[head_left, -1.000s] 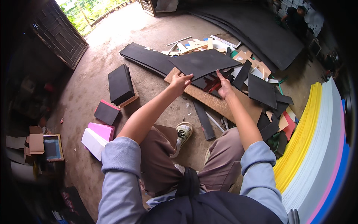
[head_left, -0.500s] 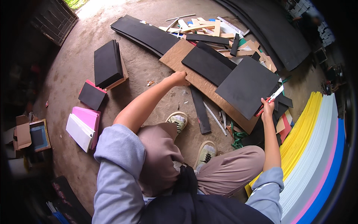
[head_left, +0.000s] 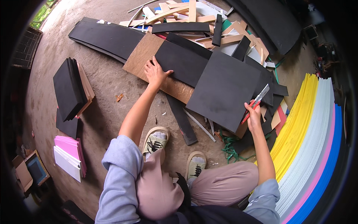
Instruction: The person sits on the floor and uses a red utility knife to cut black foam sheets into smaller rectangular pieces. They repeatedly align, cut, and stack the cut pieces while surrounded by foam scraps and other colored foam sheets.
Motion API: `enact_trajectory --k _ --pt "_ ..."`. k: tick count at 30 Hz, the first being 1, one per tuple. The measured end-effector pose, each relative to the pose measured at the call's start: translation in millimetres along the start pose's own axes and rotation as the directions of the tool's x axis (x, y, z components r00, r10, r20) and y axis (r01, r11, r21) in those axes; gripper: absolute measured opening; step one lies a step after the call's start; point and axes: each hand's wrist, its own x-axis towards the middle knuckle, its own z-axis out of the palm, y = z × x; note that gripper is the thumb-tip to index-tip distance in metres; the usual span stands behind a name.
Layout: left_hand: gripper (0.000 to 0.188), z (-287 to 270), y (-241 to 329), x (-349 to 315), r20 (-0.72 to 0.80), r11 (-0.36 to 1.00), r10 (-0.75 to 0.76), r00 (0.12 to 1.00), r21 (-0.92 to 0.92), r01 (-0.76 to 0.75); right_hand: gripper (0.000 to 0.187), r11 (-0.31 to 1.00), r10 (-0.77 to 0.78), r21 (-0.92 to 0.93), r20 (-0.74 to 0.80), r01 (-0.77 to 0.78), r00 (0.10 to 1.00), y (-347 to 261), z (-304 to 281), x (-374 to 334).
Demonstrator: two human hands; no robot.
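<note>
My left hand [head_left: 156, 75] rests with spread fingers on the brown wooden board [head_left: 137, 59], its fingertips near the left end of a black rectangular foam sheet [head_left: 182, 61]. A larger, nearly square black sheet [head_left: 224, 89] lies on the right part of the board and overlaps that piece. Closed around a red-handled utility knife [head_left: 261, 94], my right hand [head_left: 254, 117] is at the square sheet's right edge. The blade points up and away from me. Whether the knife touches the sheet I cannot tell.
Beyond the board lies a heap of offcuts [head_left: 179, 15]. Long black sheets [head_left: 106, 39] extend to the left. Stacks of black [head_left: 66, 89] and pink [head_left: 71, 147] sheets are at left. Yellow [head_left: 294, 127], white and blue sheets stand at right. Green strings [head_left: 233, 149] lie near my feet.
My left hand has moved from the board's near edge onto its top, and its fingers have spread. My right hand still holds the knife. The whole view has shifted.
</note>
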Motion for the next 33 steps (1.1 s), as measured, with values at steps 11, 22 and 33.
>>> enact_trajectory --k 11,22,33 --pt "0.044 -67.2 -44.7 38.1 -0.046 0.823 -0.098 0.994 -0.565 0.055 0.035 0.999 0.032 -0.020 0.124 -0.030 0.992 4.1 42.3 10.0" --pt "0.033 -126.5 -170.3 -53.8 0.045 0.144 -0.557 0.829 -0.978 0.150 0.029 0.998 0.057 -0.046 0.360 -0.043 0.931 38.7 176.6 35.9" --pt "0.068 -80.9 -110.7 -116.9 0.388 -0.149 -0.228 0.893 -0.920 0.362 0.032 0.788 0.102 -0.592 -0.151 -0.172 0.983 51.4 187.7 72.0"
